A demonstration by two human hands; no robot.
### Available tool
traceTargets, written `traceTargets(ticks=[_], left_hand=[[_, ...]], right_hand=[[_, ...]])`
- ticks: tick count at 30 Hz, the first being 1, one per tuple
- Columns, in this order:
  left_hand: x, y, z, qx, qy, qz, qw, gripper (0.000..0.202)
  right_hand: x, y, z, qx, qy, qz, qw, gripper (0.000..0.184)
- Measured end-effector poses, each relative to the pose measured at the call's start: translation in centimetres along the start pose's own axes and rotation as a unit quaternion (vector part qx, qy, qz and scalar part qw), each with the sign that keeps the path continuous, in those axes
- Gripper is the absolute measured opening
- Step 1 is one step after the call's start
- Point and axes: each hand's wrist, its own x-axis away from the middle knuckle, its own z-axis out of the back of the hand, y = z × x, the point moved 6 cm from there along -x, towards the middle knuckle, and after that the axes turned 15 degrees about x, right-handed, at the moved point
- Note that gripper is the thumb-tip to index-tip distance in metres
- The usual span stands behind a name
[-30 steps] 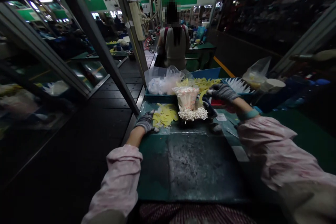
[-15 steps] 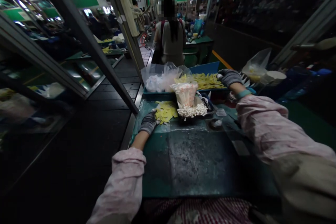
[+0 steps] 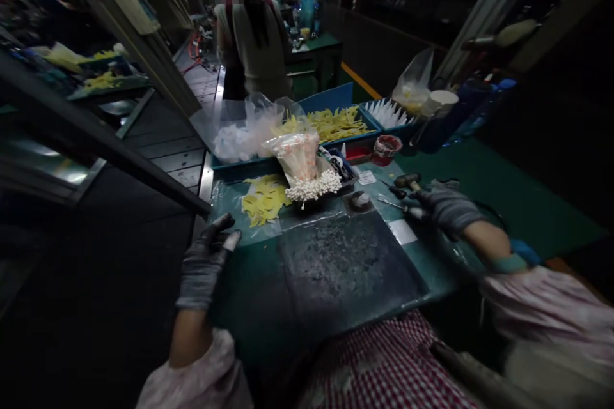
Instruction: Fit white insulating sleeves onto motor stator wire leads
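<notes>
My left hand (image 3: 205, 263), in a grey glove, hovers at the left edge of the green bench (image 3: 480, 185) with its fingers spread and nothing in them. A pile of yellow flat pieces (image 3: 263, 199) lies just beyond it. My right hand (image 3: 447, 209), also gloved, rests on the right side of the bench with its fingers curled round the handle end of a thin metal tool (image 3: 394, 203). A small hammer-like tool (image 3: 407, 180) lies just behind it. Between my hands is a dark worn mat (image 3: 345, 262).
A bag of white-tipped sticks (image 3: 303, 166) stands behind the mat. Farther back are a blue tray of yellow pieces (image 3: 336, 123), a crumpled clear bag (image 3: 240, 134), a bin of white parts (image 3: 389, 112) and a red cup (image 3: 386, 147). Another person (image 3: 249, 45) stands beyond the bench.
My right hand came back from the far trays down to the tools on the right. My left hand left the yellow pile and pulled toward me, opening. The view tilted down and right.
</notes>
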Motion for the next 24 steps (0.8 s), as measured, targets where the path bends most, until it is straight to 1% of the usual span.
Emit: traceTargets(ticks=[3, 5, 8, 12, 15, 18, 21, 24], left_hand=[[0.1, -1.1, -0.8, 0.068, 0.051, -0.013, 0.996, 0.055], [-0.3, -2.2, -1.6, 0.093, 0.062, -0.013, 0.994, 0.055], [-0.7, -3.2, -2.1, 0.098, 0.069, -0.018, 0.993, 0.051], [-0.5, -3.3, -1.8, 0.095, 0.087, -0.036, 0.991, 0.049], [-0.2, -3.1, -1.6, 0.097, 0.096, -0.043, 0.990, 0.048], [-0.1, -3.3, -2.0, 0.103, 0.086, -0.029, 0.991, 0.046], [-0.1, -3.2, -2.5, 0.097, 0.066, -0.027, 0.993, 0.043], [0.2, -3.2, -2.8, 0.094, 0.060, -0.029, 0.993, 0.042]], right_hand=[[2.2, -0.2, -3.2, 0.029, -0.020, -0.014, 0.999, 0.026], [2.7, -0.5, -4.2, 0.030, -0.030, -0.022, 0.999, 0.029], [2.4, -1.1, -4.3, 0.024, -0.027, -0.038, 0.999, 0.037], [0.8, -2.8, -3.5, 0.020, -0.002, -0.032, 0.999, 0.043], [-0.6, -4.2, -2.2, 0.022, 0.024, -0.036, 0.999, 0.040], [-3.1, -5.5, 0.3, 0.012, 0.048, -0.029, 0.998, 0.041], [-6.9, -8.0, 3.8, -0.023, 0.073, 0.033, 0.997, 0.044], [-11.1, -11.8, 6.6, -0.061, 0.070, 0.113, 0.989, 0.038]])
